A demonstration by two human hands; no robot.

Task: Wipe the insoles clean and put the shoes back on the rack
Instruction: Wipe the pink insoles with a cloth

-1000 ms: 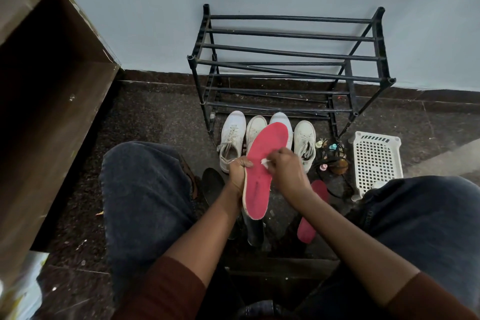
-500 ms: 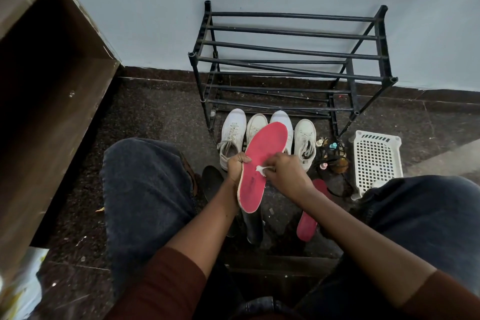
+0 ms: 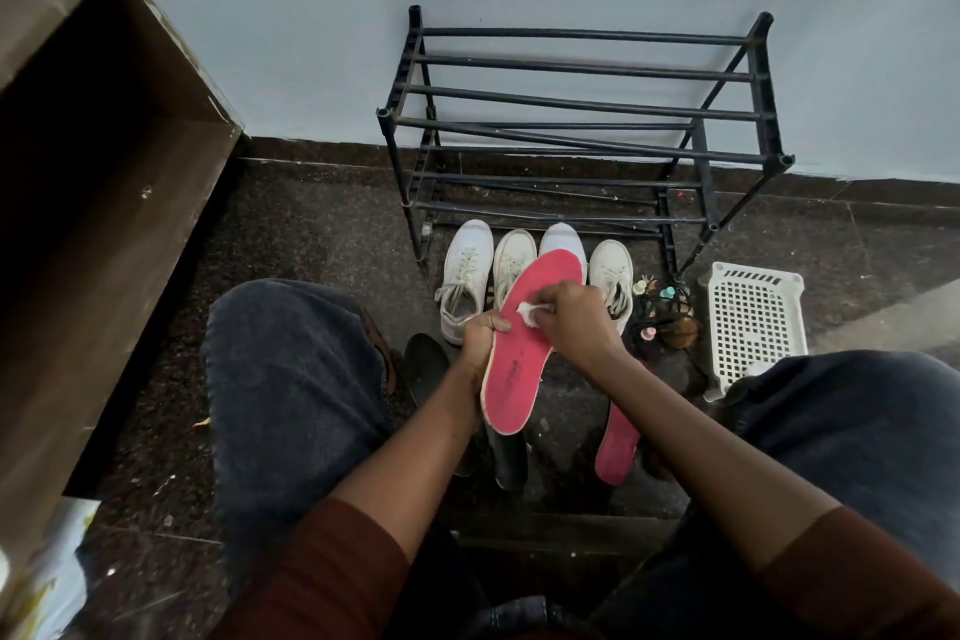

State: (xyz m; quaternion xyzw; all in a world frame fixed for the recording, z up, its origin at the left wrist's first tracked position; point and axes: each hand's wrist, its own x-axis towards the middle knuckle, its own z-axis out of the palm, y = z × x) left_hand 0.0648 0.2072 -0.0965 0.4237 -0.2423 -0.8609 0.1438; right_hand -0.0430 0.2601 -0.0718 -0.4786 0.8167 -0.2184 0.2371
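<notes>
My left hand (image 3: 480, 335) grips the left edge of a red insole (image 3: 519, 359) held upright between my knees. My right hand (image 3: 576, 320) pinches a small white wipe (image 3: 529, 312) against the upper half of that insole. A second red insole (image 3: 618, 444) lies on the floor to the right, and dark insoles (image 3: 426, 361) lie on the floor under my left arm. Several white sneakers (image 3: 465, 276) stand in a row on the floor in front of the black metal shoe rack (image 3: 582, 114), whose shelves hold nothing.
A white perforated plastic basket (image 3: 753, 322) lies on the floor at the right, with small bottles and dark clutter (image 3: 667, 314) beside it. A brown wooden cabinet (image 3: 93, 172) stands at the left. My knees in dark jeans flank the work area.
The wipe in my right hand has shifted a little up the insole toward the toe end. My left hand has kept its grip, with the insole tilted slightly.
</notes>
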